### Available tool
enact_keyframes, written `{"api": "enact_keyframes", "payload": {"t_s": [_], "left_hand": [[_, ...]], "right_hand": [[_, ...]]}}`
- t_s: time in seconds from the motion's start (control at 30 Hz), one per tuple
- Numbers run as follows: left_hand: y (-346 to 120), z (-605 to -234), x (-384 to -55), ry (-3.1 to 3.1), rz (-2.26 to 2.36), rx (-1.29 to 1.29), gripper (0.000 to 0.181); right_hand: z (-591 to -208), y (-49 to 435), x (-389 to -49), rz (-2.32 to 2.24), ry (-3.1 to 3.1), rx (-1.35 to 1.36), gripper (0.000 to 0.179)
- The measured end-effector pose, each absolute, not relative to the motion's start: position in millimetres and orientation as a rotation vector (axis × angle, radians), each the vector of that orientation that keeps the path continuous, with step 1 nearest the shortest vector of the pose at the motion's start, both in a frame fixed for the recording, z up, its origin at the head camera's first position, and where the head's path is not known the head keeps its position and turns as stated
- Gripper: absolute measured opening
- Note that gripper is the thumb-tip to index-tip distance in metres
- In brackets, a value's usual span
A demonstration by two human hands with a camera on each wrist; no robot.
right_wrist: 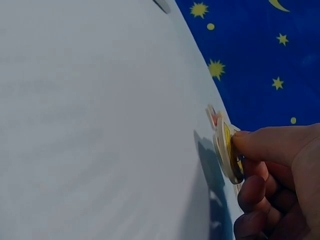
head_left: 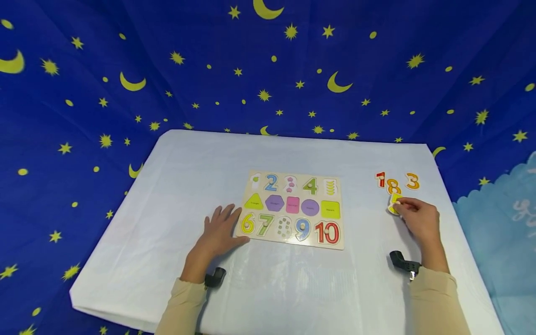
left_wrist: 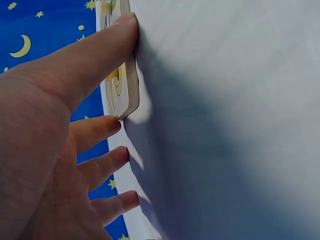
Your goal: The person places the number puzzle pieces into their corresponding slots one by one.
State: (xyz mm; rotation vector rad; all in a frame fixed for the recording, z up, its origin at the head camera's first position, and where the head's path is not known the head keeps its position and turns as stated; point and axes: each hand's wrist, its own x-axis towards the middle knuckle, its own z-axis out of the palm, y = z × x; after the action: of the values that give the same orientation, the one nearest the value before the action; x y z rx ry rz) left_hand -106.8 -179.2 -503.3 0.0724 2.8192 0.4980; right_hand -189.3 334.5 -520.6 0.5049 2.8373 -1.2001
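Well, yellow piece, pinched in right grip

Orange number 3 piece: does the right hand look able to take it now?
Probably not straight away: the right hand pinches a yellow number piece. The orange number 3 piece lies just beyond, nothing visible between, so it looks reachable once the yellow one is put down.

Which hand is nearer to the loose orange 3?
Right. The right hand pinches a yellow piece just on the near side of the orange 3; the left hand is much farther off, touching the left end of the board.
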Motion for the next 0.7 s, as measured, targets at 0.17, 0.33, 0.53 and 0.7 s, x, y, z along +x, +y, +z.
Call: {"api": "enact_keyframes", "payload": {"t_s": [0.17, 0.33, 0.53, 0.7], "left_hand": [[-179.5, -504.5, -106.5, 2.819, 0.486, 0.069, 0.094], [-180.2, -504.9, -108.8, 2.837, 0.456, 0.088, 0.093], [-180.8, -507.7, -109.2, 2.858, 0.456, 0.093, 0.094], [-180.8, -507.7, -108.8, 2.867, 0.457, 0.092, 0.095]], "right_hand": [[-518.1, 325.0, -193.3, -1.174, 2.843, 0.441, 0.044], [-515.2, 315.8, -196.5, -1.152, 2.867, 0.364, 0.041], [-521.3, 308.5, -202.8, -1.133, 2.951, 0.255, 0.036], [-524.2, 295.7, -208.9, -1.121, 2.954, 0.17, 0.035]]}}
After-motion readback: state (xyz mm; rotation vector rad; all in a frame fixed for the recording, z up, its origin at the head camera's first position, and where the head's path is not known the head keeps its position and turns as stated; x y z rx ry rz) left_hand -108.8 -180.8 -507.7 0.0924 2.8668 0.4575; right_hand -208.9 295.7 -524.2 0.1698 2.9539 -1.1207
